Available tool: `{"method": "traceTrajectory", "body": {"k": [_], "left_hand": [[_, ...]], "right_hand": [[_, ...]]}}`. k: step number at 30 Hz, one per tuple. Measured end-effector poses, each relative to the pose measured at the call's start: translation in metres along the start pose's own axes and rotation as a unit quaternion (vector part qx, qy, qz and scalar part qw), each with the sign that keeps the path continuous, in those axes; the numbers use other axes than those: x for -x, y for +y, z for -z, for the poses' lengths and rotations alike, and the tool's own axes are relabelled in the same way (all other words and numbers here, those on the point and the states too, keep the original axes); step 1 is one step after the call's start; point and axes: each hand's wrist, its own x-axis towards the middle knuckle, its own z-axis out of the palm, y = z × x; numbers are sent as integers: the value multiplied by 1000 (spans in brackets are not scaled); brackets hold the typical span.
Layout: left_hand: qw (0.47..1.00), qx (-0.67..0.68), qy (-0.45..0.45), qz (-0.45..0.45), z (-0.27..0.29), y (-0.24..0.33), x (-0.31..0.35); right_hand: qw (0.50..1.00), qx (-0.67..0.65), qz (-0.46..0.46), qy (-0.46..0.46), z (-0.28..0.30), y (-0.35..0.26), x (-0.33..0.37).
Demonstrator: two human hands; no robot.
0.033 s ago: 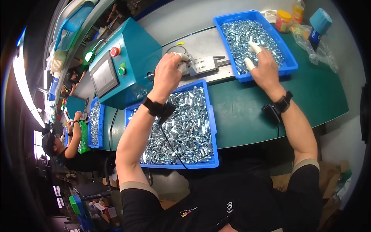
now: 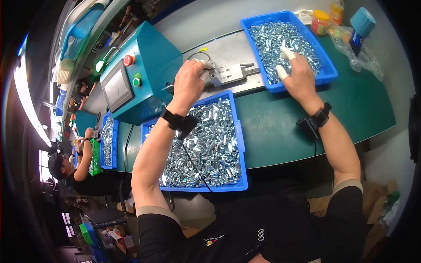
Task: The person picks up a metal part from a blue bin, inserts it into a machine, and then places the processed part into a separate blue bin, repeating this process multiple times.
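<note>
My left hand point(image 2: 189, 83), with white finger covers on its fingertips, is closed at a metal fixture point(image 2: 230, 75) beside the teal machine point(image 2: 149, 65). Whatever its fingers pinch is hidden behind them. Over at the far right, my right hand point(image 2: 301, 78) reaches into a blue bin point(image 2: 325, 79) of small shiny metal pieces point(image 2: 280, 37). White covers sit on its thumb and index finger, which are spread apart with nothing visible between them. A second blue bin point(image 2: 242, 151), full of similar metal pieces point(image 2: 206, 149), stands below my left forearm.
The machine carries a screen point(image 2: 117, 87), a red button point(image 2: 129, 60) and a green button point(image 2: 137, 82). Jars point(image 2: 320, 23), a blue roll point(image 2: 363, 22) and clear plastic bags point(image 2: 362, 59) lie at the back right. Another person point(image 2: 83, 164) works at the far left.
</note>
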Motion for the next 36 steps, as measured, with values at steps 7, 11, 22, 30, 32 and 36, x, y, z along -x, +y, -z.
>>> {"method": "traceTrajectory", "body": {"k": [7, 11, 22, 30, 32, 36], "left_hand": [[998, 56, -4, -7, -12, -10, -4], [998, 19, 8, -55, -14, -15, -8], [989, -45, 46, -132, -20, -15, -1], [984, -70, 50, -156, -19, -7, 0], [988, -56, 52, -136, -20, -7, 3], [990, -63, 13, -123, -16, -5, 4]], "right_hand": [[1000, 16, 21, -3, 0, 1, -1], [1000, 18, 24, -3, -1, 2, 0], [1000, 24, 13, -2, -2, -3, -1], [1000, 28, 4, -8, 0, -4, -1], [999, 30, -1, -15, 1, -7, -2], [999, 40, 30, 7, -1, -11, 0]]}}
